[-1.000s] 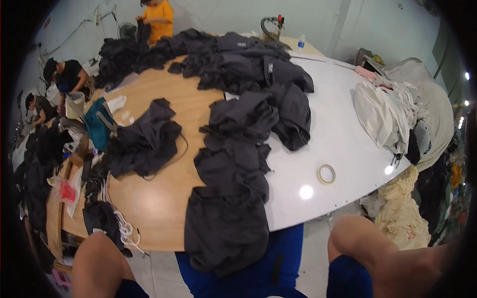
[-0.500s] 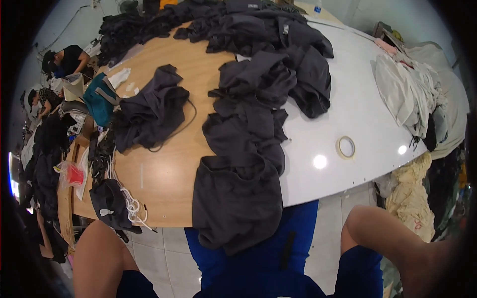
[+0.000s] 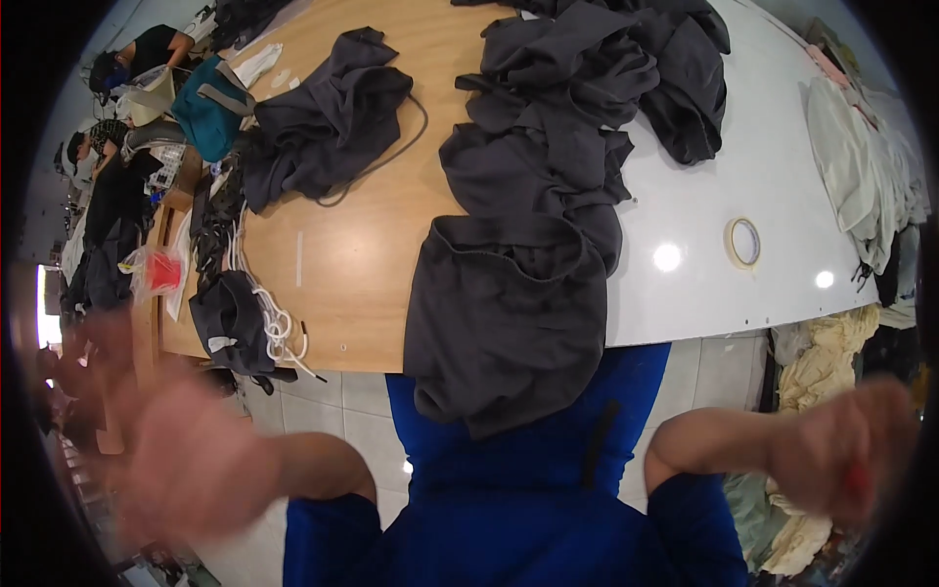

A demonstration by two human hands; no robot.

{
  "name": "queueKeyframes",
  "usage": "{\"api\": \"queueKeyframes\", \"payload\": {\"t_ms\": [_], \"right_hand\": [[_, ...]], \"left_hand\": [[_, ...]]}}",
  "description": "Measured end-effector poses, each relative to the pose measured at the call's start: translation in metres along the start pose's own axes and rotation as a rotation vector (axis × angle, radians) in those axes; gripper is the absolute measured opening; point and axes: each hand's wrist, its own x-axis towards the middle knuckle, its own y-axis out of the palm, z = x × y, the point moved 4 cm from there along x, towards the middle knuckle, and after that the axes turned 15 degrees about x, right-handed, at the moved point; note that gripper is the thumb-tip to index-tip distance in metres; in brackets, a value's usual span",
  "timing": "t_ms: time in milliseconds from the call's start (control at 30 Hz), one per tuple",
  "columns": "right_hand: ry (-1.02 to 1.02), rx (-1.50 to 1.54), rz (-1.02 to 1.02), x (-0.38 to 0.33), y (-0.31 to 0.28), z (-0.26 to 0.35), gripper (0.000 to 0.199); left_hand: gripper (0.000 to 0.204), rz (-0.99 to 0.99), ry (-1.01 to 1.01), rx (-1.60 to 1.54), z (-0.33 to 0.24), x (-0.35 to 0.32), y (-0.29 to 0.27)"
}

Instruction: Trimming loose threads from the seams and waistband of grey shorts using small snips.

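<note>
From the head view, my left hand (image 3: 171,460) sits at about eight o'clock, smeared by motion blur, fingers seemingly spread and holding nothing that I can make out. My right hand (image 3: 851,445) is at about four o'clock near the rim, also blurred; there is a hint of red at the fingers, but I cannot tell whether it is closed on something or empty. Both hands are well apart from each other and off the table.

The nearest thing to them is the dark grey garment (image 3: 509,313) at the centre, draped over the near edge of the table (image 3: 342,264) so that its lower hem hangs down against my blue top (image 3: 528,489). Behind it, toward twelve o'clock, more dark garments (image 3: 577,108) lie overlapping in a loose chain. A separate dark bundle (image 3: 323,117) with a cord lies at eleven o'clock, a roll of tape (image 3: 743,242) at two o'clock on the white part of the table, and white cords (image 3: 274,323) at nine o'clock near the edge.

My worry: the front garment hangs well past the edge, so a careless tug could slide it to the floor. Since it overlaps the piece behind, pulling it may drag that neighbour along. With both hands out wide and blurred, I judge a fast reach could catch only a loose fold rather than a firm grip.
</note>
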Motion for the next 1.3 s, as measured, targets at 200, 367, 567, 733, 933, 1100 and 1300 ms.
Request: {"api": "queueKeyframes", "payload": {"t_ms": [200, 367, 567, 733, 933, 1100, 1300], "right_hand": [[0.362, -0.86, -1.144, -0.141, -0.114, -0.059, 0.041], [0.78, -0.728, -1.143, -0.202, -0.101, -0.094, 0.035], [0.721, -0.933, -0.95, -0.186, -0.106, -0.102, 0.034], [0.53, -1.005, -1.004, -0.16, -0.12, -0.09, 0.038], [0.908, -1.074, -1.035, -0.186, -0.136, -0.083, 0.029], [1.043, -1.393, -0.737, -0.199, -0.128, -0.088, 0.034], [1.064, -1.319, -0.749, -0.147, -0.122, -0.081, 0.017]], "left_hand": [[0.025, 0.198, -0.959, 0.504, 0.169, -0.152, 0.015], [0.007, 0.442, -0.767, 0.657, 0.167, -0.172, 0.035], [0.014, 0.713, -0.499, 0.943, 0.154, -0.191, 0.067], [0.009, 0.367, -0.878, 0.496, 0.18, -0.205, 0.042], [0.013, 0.361, -0.988, 0.514, 0.191, -0.2, 0.033], [0.031, 0.466, -0.662, 1.12, 0.208, -0.179, 0.026], [0.01, 0.318, -1.083, 0.077, 0.208, -0.111, 0.01]]}}
